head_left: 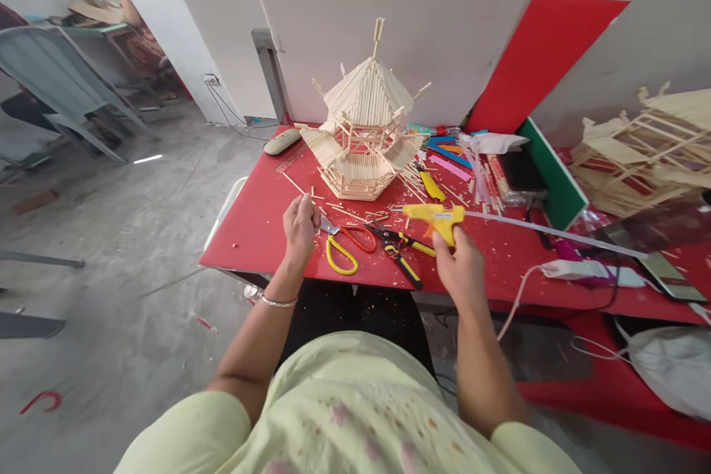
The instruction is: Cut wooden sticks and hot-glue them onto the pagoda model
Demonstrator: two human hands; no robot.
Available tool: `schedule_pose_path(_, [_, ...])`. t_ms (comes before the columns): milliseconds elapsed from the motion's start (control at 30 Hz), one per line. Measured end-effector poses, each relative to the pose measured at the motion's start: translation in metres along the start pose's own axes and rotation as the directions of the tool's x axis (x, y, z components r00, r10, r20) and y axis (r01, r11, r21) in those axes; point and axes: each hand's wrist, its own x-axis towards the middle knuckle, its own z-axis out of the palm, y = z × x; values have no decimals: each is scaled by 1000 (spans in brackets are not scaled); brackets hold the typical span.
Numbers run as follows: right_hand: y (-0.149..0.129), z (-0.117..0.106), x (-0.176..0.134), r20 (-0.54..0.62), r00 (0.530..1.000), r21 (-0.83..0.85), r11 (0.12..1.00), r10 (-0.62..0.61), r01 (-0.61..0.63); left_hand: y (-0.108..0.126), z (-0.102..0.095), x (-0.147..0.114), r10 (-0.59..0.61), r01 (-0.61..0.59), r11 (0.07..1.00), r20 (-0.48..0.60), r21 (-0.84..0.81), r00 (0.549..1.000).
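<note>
My right hand is wrapped around the handle of a yellow glue gun, its nozzle toward the left. A long pale glue stick runs out of its back. My left hand is closed in a pinch above the table's near left part. A thin wooden stick shows just past its knuckles; whether the fingers hold it I cannot tell. Beyond both hands stands a pagoda-shaped model made of thin sticks. Between the hands lie scissors with red and yellow handles and black-and-yellow pliers.
Stick scraps litter the red table. A yellow utility knife lies right of the model. Farther right are a dark phone-like slab, a green board, a white power strip and a second stick model. White panels stand behind.
</note>
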Motion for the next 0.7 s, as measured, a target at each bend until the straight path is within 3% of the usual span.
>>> schedule_pose_path(100, [43,4,5,21,973,-199,954,232,-223,-18,18,-25,-49,45,997,77,63,996])
schedule_pose_path(267, [61,8,9,-26,950,-264,915,310,-305,-44,34,-42,-59,29,979,146,202,988])
schedule_pose_path(333, [56,6,8,-115,965,-244,935,237,-259,-52,32,-35,-24,3,975,92,224,995])
schedule_pose_path(400, [46,8,13,-143,985,-136,984,98,-118,-58,31,-22,24,-24,971,4,237,1000])
schedule_pose_path(467, [32,17,27,-35,998,81,995,-54,56,-64,33,-8,59,-42,962,-55,271,997])
schedule_pose_path(533, [16,34,51,129,977,264,956,-170,131,-68,40,4,69,-46,957,-70,287,995])
schedule_pose_path(600, [2,55,82,182,967,304,945,-180,119,-71,49,12,53,-37,964,-53,263,997])
schedule_pose_path(700, [-14,85,130,139,978,285,952,-155,110,-75,61,20,-1,10,973,-38,232,999])
